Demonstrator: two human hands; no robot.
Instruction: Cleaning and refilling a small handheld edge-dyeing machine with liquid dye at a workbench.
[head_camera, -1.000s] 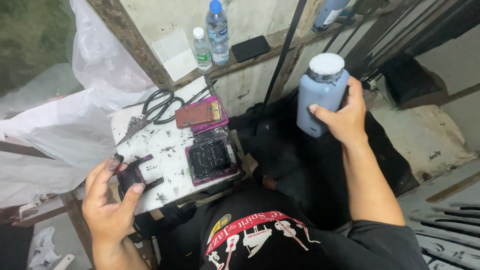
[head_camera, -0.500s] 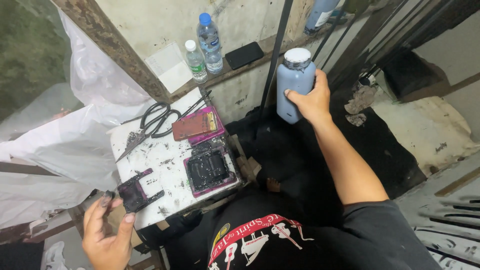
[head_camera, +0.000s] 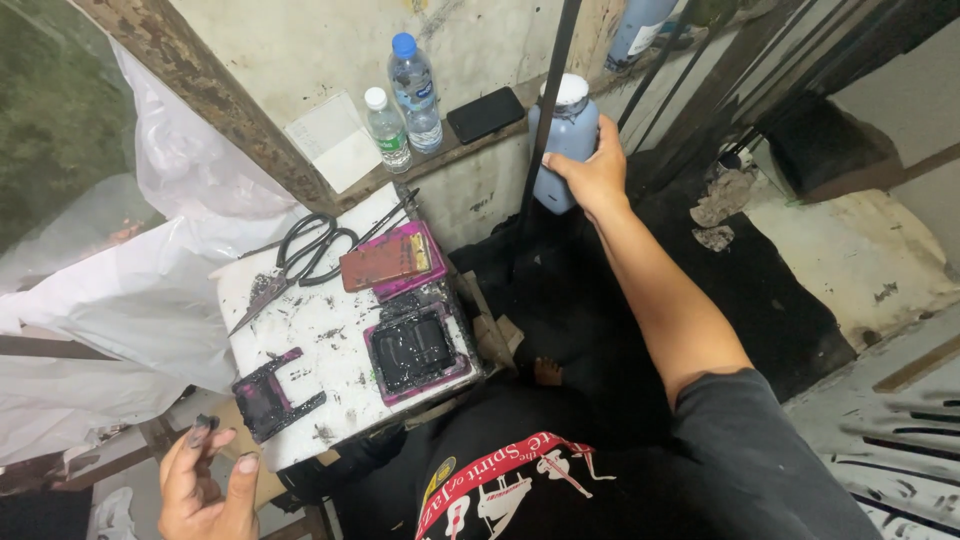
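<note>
Blue-grey bottle (head_camera: 566, 140) with a white cap is far right, up against the ledge by a dark pole, and the right hand (head_camera: 590, 178) is wrapped around it. Left hand (head_camera: 205, 488) is down at the near left, fingers loosely spread, ink-stained, holding nothing. Between them sits a splattered white board (head_camera: 320, 330) with scissors (head_camera: 305, 255) and a magenta-rimmed black tray (head_camera: 415, 350).
</note>
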